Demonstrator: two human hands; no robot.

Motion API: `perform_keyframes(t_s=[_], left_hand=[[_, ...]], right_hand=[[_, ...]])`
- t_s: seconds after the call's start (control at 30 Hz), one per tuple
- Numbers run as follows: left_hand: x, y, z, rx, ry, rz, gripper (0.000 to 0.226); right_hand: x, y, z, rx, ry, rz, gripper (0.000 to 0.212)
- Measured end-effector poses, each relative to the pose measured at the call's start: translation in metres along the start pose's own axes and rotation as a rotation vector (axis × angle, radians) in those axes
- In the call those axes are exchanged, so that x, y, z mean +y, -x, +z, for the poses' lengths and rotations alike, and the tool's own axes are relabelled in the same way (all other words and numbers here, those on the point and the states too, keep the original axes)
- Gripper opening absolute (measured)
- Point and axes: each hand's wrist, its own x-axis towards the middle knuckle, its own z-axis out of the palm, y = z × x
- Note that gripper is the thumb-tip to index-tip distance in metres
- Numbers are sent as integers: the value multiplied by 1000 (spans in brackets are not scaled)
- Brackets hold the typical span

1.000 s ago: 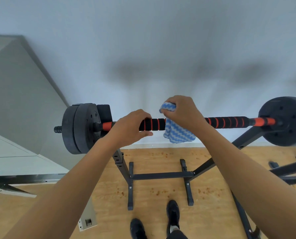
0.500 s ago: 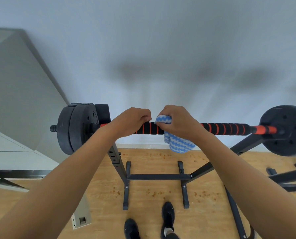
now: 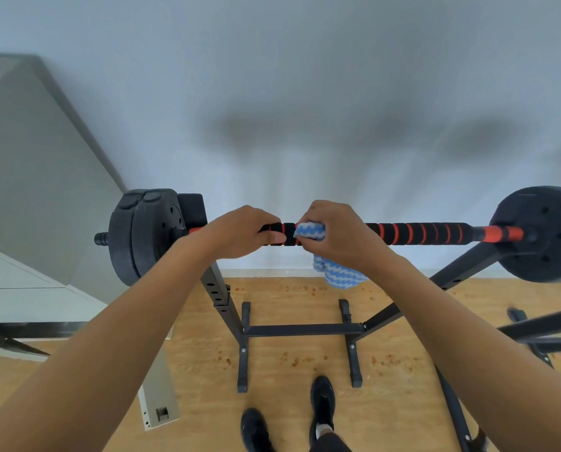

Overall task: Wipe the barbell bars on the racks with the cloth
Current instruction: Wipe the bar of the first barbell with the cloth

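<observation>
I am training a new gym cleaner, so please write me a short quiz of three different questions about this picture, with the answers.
1. True or false: the left hand grips the barbell bar bare, with no cloth.
2. Which hand presses the blue and white cloth on the bar? A) left hand B) right hand C) both
3. Fill in: the loose end of the cloth hangs ____ the bar.

Key
1. True: the left hand wraps the bar directly, beside the weight plates.
2. B: the right hand holds the cloth round the bar, close to the left hand.
3. Below: it hangs under the right hand, above the wooden floor.
</observation>
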Motion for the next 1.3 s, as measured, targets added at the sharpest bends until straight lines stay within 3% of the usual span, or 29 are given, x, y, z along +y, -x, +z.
perform_keyframes(t_s=[0.2,0.27,0.37,0.47,0.67,0.83,0.93,1.13,1.3], left_hand=[[7,-1,-2,-50,-5,-63,38],[9,9,7,69,-62,9,32],[11,23,22,293,-241,96,45],[13,23,24,354,-316,70,35],[6,10,3,127,-174,70,20],[4,-3,-16,-96,142,21,15],[4,-4,-15,-122,153,-20,17],[13,17,14,200,-195,46,50],[11,13,12,223,-228,76,22]], right_hand=[[3,-15,6,93,5,99,14],[3,-23,8,80,24,152,18],[1,-32,9,50,41,205,23],[-2,-33,6,2,38,202,26],[0,-19,-5,-26,16,106,18],[5,-8,-7,-20,1,58,10],[5,-12,-3,20,-8,88,14],[2,-19,8,99,26,144,19],[0,-12,8,57,37,73,10]])
